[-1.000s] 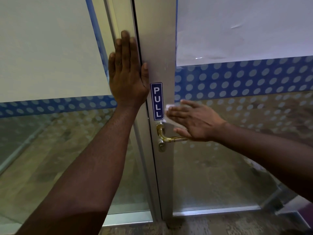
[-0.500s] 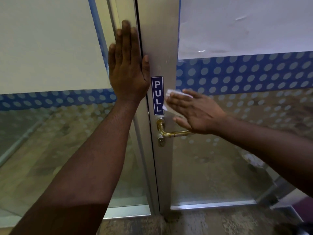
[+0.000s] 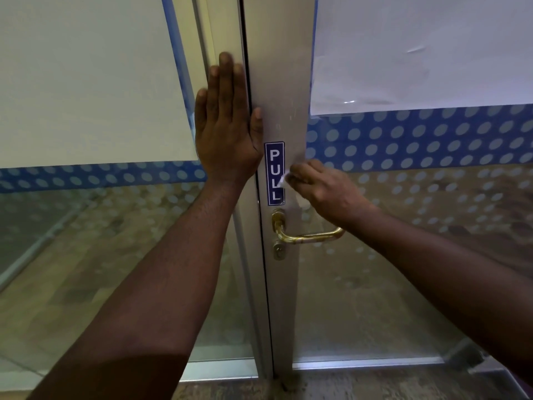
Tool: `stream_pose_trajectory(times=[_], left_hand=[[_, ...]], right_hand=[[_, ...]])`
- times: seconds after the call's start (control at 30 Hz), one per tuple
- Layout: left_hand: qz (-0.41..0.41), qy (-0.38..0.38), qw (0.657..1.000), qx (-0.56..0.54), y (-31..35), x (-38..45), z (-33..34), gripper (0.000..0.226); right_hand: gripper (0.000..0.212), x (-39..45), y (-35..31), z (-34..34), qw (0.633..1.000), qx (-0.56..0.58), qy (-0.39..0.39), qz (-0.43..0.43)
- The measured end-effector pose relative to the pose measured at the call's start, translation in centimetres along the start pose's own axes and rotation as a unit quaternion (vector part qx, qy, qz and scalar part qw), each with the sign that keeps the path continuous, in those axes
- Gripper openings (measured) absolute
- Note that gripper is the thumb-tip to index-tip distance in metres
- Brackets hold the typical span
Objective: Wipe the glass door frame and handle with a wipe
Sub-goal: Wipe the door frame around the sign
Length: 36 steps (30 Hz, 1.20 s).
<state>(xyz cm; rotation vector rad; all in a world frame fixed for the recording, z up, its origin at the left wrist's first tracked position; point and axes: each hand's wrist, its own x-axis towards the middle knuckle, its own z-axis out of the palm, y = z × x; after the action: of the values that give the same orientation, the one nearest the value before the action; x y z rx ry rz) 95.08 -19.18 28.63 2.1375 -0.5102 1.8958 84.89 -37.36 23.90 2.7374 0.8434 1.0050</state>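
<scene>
The silver metal door frame (image 3: 284,82) runs vertically through the middle of the view, with a blue PULL sticker (image 3: 274,173) on it. Below the sticker sits a brass lever handle (image 3: 310,235) with a keyhole under it. My left hand (image 3: 227,125) lies flat, fingers up, on the neighbouring frame just left of the door gap. My right hand (image 3: 323,189) presses a white wipe (image 3: 284,180) against the frame beside the sticker, above the handle; most of the wipe is hidden under the fingers.
Glass panels on both sides carry a blue band with pale dots (image 3: 418,137) and white sheets (image 3: 418,50) above. A metal bottom rail (image 3: 360,363) runs along the floor. Patterned flooring (image 3: 375,385) lies at the door's foot.
My right hand with the wipe has moved up the frame from beside the handle to beside the PULL sticker, fingers now curled on the wipe. My left hand stays flat on the frame.
</scene>
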Motion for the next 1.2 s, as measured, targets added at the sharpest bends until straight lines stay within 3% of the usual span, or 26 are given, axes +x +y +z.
stream_pose_trajectory(times=[0.07, 0.13, 0.2, 0.37, 0.47, 0.53, 0.7, 0.9, 0.97, 1.1, 1.2], left_hand=[[0.001, 0.000, 1.000, 0.003, -0.1, 0.0, 0.1, 0.057], [0.001, -0.003, 1.000, -0.001, 0.0, 0.0, 0.0, 0.057], [-0.001, -0.005, 1.000, -0.002, 0.2, 0.0, -0.1, 0.057], [-0.001, -0.001, 1.000, 0.005, 0.1, 0.1, -0.1, 0.057], [-0.002, -0.004, 1.000, -0.001, 0.2, 0.1, -0.2, 0.057], [-0.004, -0.007, 1.000, 0.003, 0.2, 0.0, -0.2, 0.057], [-0.003, -0.001, 1.000, 0.001, 0.2, 0.1, 0.0, 0.056], [0.001, -0.002, 1.000, -0.011, 0.2, 0.0, -0.1, 0.055], [-0.001, -0.003, 1.000, -0.010, 0.2, -0.1, -0.1, 0.055], [0.000, 0.004, 1.000, -0.012, 0.1, -0.1, 0.1, 0.054], [0.003, 0.004, 1.000, -0.024, 0.1, -0.1, 0.1, 0.053]], right_hand=[[0.027, 0.5, -0.1, 0.1, 1.000, 0.000, -0.013, 0.016], [0.034, -0.4, -0.5, 0.9, 0.995, 0.025, -0.091, 0.020], [0.043, -1.4, -0.4, 1.4, 0.992, 0.044, -0.120, 0.000], [0.024, 0.3, 0.9, -0.2, 1.000, -0.002, -0.016, 0.011], [0.022, -1.4, -0.3, 0.9, 0.994, 0.035, -0.100, 0.001], [0.029, -2.0, -0.2, 1.3, 0.993, 0.032, -0.103, -0.046], [0.041, 2.3, 1.3, -1.7, 0.998, -0.026, 0.011, 0.064], [0.028, -1.0, -0.9, 1.3, 0.992, 0.076, -0.101, 0.008], [0.025, 0.3, -0.3, 0.1, 0.994, 0.086, -0.062, 0.039], [0.019, 3.5, 0.8, -1.1, 0.991, -0.037, 0.124, 0.043], [0.018, 3.8, 0.3, -0.7, 0.985, -0.052, 0.160, 0.043]])
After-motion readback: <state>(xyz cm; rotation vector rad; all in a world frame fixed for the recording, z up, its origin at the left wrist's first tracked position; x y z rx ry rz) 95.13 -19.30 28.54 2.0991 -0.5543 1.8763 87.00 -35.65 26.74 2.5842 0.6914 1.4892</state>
